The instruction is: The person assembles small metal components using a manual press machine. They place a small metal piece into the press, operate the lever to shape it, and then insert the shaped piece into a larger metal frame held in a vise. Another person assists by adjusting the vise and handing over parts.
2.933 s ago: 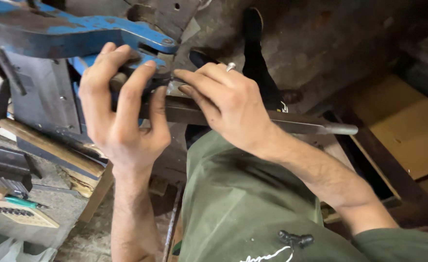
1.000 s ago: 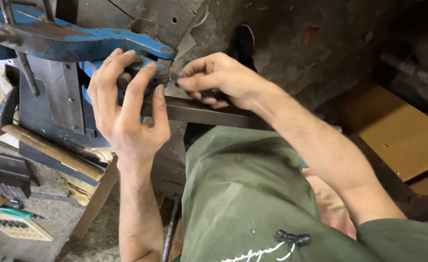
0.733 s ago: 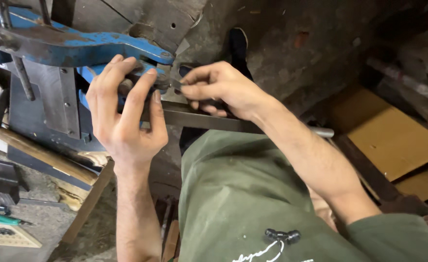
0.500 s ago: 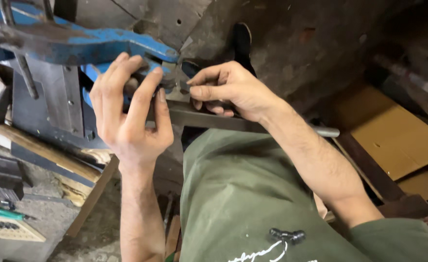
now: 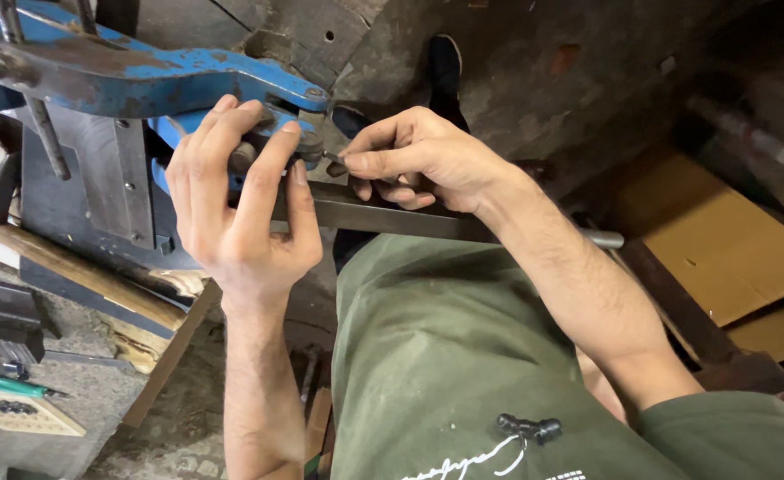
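Now we've got both hands up at the blue press (image 5: 134,76). Our left hand (image 5: 236,213) is curled over the near end of the flat steel bar (image 5: 383,216), fingers wrapped round it and the thumb pressed along its face, just under the machine's blue arm. Our right hand (image 5: 418,160) rests on top of the same bar, thumb and forefinger pinched tight on a small dark piece (image 5: 334,167) right beside the press head; what that piece is, we can't tell. The bar runs out to our right, across the green-clad knee (image 5: 445,338). Cardboard sheets (image 5: 730,258) lie on the floor at far right, a green-handled tool (image 5: 18,388) at lower left.
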